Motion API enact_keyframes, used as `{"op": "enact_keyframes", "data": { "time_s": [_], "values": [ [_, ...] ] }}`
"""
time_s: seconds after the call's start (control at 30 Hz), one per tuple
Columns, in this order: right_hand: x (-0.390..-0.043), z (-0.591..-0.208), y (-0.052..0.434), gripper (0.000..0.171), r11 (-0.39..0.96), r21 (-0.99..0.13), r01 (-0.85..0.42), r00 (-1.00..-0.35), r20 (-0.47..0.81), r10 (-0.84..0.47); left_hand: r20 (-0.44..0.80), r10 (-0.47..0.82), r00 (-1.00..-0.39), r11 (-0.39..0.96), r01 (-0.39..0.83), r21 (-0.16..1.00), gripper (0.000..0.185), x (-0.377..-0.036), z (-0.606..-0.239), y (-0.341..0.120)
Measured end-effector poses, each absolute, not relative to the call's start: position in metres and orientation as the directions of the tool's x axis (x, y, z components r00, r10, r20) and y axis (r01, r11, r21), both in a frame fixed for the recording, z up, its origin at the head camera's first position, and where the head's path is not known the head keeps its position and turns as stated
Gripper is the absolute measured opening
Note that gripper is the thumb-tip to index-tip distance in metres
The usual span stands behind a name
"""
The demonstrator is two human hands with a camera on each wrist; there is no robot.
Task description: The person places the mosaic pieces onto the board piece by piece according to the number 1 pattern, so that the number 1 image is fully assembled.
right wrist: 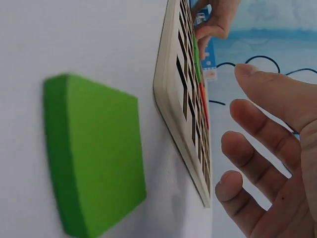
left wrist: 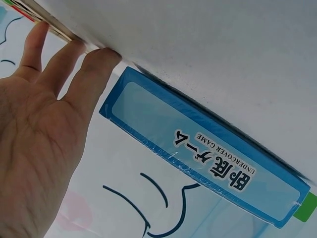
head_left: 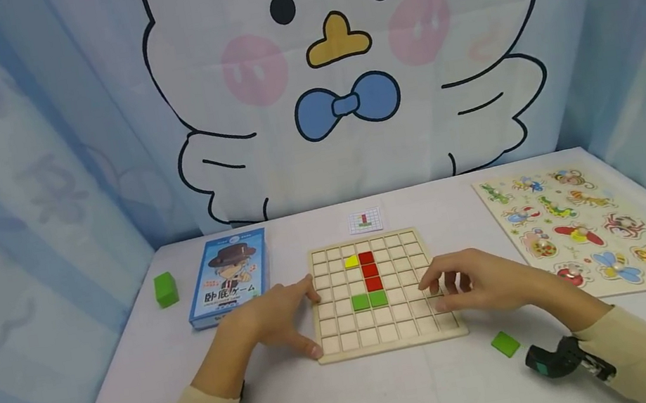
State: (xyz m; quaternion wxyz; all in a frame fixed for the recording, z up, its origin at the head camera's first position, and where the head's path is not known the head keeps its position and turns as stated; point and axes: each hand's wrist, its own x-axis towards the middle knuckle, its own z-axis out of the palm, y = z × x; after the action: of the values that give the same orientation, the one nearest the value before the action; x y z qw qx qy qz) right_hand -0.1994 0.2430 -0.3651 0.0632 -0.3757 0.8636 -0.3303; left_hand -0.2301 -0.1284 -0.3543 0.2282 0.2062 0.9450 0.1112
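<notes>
The wooden grid board [head_left: 384,334] lies in the middle of the table. The left hand [head_left: 275,320] steadies its left edge with straight fingers; the right hand [head_left: 480,282] hovers relaxed, holding nothing. To fill the pattern well, keep the board still and fetch the green tile [head_left: 505,343] lying near

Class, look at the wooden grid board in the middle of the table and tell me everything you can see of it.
The pale wooden grid board lies flat on the white table, a square frame of small square cells. Three red square tiles fill a column, two green square tiles sit in a row below them, and a yellow piece lies upper left of the red. The left hand touches its left edge; the right hand is over its right side.
</notes>
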Motion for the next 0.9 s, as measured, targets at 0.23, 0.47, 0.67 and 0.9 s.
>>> {"op": "enact_keyframes", "data": {
  "time_s": [0.23,0.47,0.67,0.9],
  "values": [
    [-0.192,-0.364,0.258,0.022,0.467,-0.635,-0.616,-0.701,0.171,-0.692,-0.388,0.44,-0.81,0.889,0.333,0.314,0.081,-0.231,-0.352,-0.127],
    [-0.185,-0.373,0.266,0.025,0.474,-0.668,-0.574,-0.717,0.13,-0.685,-0.411,0.418,-0.81,0.901,0.312,0.302,0.079,-0.229,-0.353,-0.128],
    [-0.18,-0.375,0.272,0.025,0.482,-0.673,-0.561,-0.727,0.123,-0.675,-0.401,0.427,-0.81,0.896,0.322,0.305,0.078,-0.227,-0.354,-0.129],
    [-0.173,-0.373,0.281,0.027,0.513,-0.688,-0.513,-0.742,0.055,-0.669,-0.388,0.439,-0.811,0.89,0.333,0.31,0.08,-0.229,-0.355,-0.13]
  ]
}}
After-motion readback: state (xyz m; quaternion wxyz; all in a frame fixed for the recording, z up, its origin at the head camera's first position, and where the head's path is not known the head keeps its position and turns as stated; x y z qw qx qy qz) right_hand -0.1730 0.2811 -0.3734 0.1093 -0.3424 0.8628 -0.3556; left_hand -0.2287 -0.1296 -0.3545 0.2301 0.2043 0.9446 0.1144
